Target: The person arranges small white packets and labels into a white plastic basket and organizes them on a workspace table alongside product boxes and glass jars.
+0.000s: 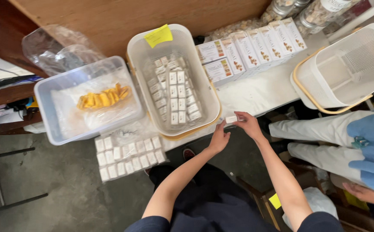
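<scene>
My right hand [248, 123] and my left hand [219, 138] meet at the table's front edge, both pinching one small white wrapped packet [231, 119]. Just left of them stands a white oval basket [204, 77] holding several rows of the same small white packets, with a yellow sticky note [158, 35] on its far rim. A clear bag of more small white packets [128, 156] lies flat at the front left.
A clear plastic tub [49, 116] with a bag of yellow pieces [103, 98] sits at the left. A row of printed white boxes [249, 49] lines the back. An empty white mesh basket [320, 92] stands right, beside a seated person in white trousers [324, 129].
</scene>
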